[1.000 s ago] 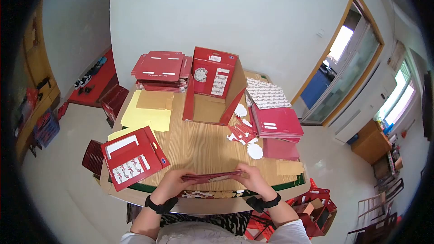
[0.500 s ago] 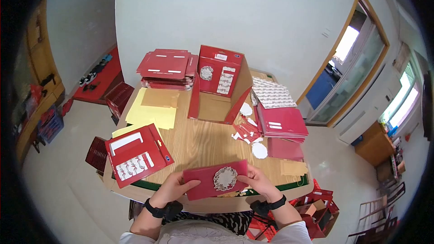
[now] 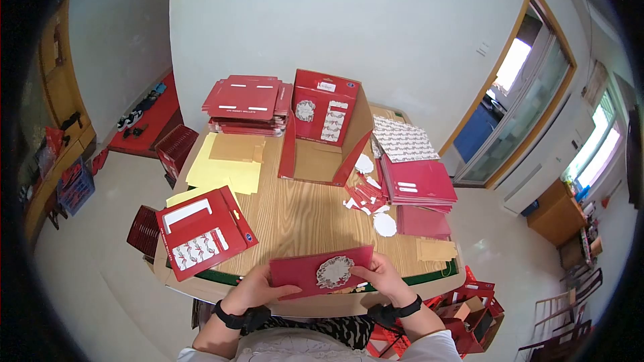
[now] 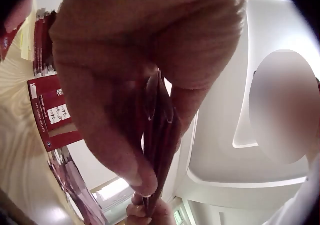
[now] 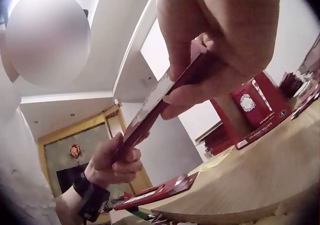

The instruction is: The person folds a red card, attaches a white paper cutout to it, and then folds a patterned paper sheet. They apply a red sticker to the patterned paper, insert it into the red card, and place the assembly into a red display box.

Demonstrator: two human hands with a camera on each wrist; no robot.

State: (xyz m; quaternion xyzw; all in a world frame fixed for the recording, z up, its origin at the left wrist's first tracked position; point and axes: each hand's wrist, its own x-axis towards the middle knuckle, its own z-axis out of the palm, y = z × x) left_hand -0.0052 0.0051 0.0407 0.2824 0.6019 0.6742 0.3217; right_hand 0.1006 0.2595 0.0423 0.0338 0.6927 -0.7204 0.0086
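Both hands hold up a thin set of red money wallets [image 3: 294,271], front face tilted toward me, above the near table edge. A round white-and-grey wreath cutout [image 3: 334,272] lies on the front, right of the middle. My left hand [image 3: 253,289] grips the left end, thumb across the front and fingers behind. At the right end my right hand [image 3: 385,277] pinches the wallets, its thumb at the wreath's edge. Edge-on in the left wrist view, the layered wallets [image 4: 164,130] show between thumb and fingers.
An open red display box [image 3: 322,154] stands at the back middle. Flat red packs [image 3: 245,97] are piled left of it, above yellow sheets [image 3: 221,171]. A flattened red box [image 3: 204,231] lies front left. More red wallets [image 3: 419,184], white cutouts [image 3: 384,224] and red scraps are at right.
The wallets were first held nearly edge-on, then tipped up so the front with the wreath shows. Since then they have dropped slightly and shifted a little in both hands.
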